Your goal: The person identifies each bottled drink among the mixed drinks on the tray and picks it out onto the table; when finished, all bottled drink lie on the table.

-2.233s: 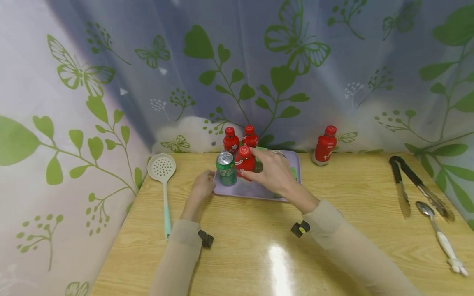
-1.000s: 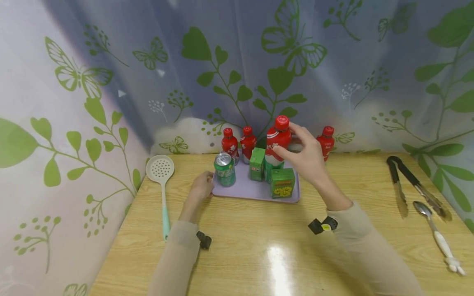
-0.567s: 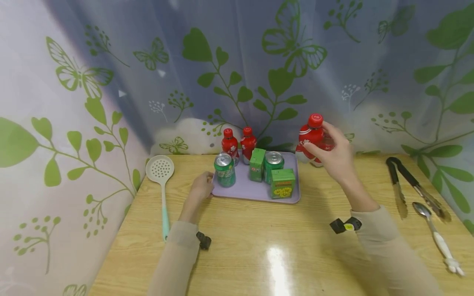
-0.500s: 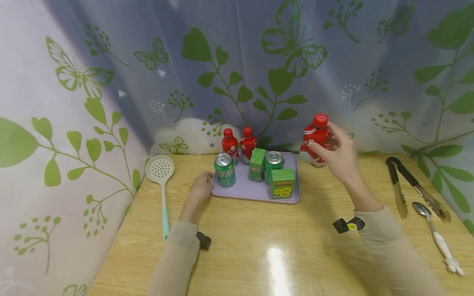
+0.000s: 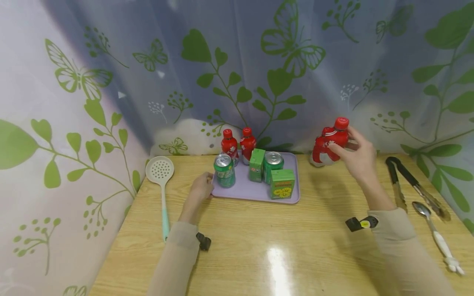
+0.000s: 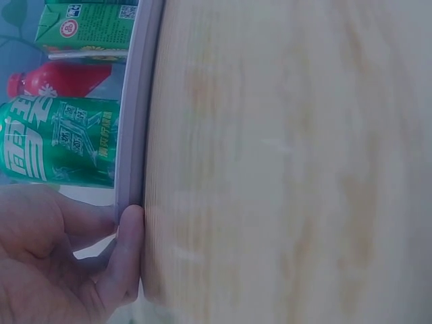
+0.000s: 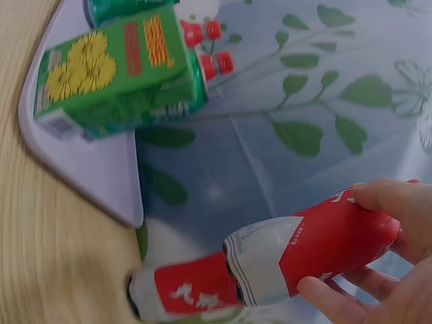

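Observation:
My right hand (image 5: 359, 158) grips a red bottle (image 5: 341, 133) with a red cap, tilted and held above the table at the right. Just behind it stands a similar red bottle (image 5: 319, 152), partly hidden; the right wrist view shows this standing bottle (image 7: 196, 287) below the held one. My left hand (image 5: 201, 187) pinches the left edge of a lilac tray (image 5: 244, 195), thumb and finger on the rim in the left wrist view. On the tray are two green cans, one (image 5: 224, 172) near that hand, two green drink cartons (image 5: 282, 185) and two red bottles (image 5: 248, 144).
A slotted skimmer (image 5: 160, 168) with a mint handle lies left of the tray. Black-handled tongs (image 5: 406, 174) and a white-handled spoon (image 5: 438, 236) lie at the far right. A patterned curtain (image 5: 207, 82) rises along the table's back edge.
My right hand has lifted the red bottle from over the tray and carried it right, to the standing bottle. The left hand stays on the tray's edge.

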Motion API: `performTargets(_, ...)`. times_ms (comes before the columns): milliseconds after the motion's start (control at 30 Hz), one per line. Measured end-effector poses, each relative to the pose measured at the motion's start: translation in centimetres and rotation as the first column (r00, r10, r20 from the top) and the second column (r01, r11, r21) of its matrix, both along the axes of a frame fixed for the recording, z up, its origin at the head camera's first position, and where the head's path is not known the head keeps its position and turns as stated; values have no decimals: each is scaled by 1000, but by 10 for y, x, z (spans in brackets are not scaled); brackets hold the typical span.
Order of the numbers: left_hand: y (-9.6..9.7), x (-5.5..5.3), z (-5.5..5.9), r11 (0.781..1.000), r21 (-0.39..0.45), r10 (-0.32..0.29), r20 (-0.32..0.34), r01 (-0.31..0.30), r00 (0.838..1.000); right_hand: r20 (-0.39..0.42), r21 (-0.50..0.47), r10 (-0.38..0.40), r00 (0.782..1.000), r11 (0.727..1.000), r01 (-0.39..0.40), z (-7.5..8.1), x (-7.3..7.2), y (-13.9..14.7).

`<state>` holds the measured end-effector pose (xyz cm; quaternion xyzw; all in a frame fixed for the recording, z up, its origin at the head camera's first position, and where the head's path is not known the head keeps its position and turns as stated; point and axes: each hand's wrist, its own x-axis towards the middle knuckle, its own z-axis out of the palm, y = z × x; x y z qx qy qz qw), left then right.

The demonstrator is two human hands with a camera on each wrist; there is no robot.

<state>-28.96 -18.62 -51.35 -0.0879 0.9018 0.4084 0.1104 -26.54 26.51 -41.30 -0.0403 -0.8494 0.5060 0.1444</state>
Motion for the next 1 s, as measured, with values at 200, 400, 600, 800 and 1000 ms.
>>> performTargets(200,1,0,0,1000,3,9,7,-9,1000,72,9,-79,994,997,78,-14,-11,23)
performTargets(400,0,1,0,1000,9,14,13,-14,1000,123,-1,-130,984,991,131,-31,-24,38)
performTargets(600,0,1,1,1000,27,8,23,-8,1000,165,-94,-146,975,982,163,-41,-34,45)
performTargets(800,0,1,-1,1000,30,4,17,-4,1000,172,-108,-146,974,980,166,-51,-41,49)
performTargets(1000,-1,1,-2,1000,13,-3,-9,3,1000,177,-95,-149,973,981,168,-59,-45,52)
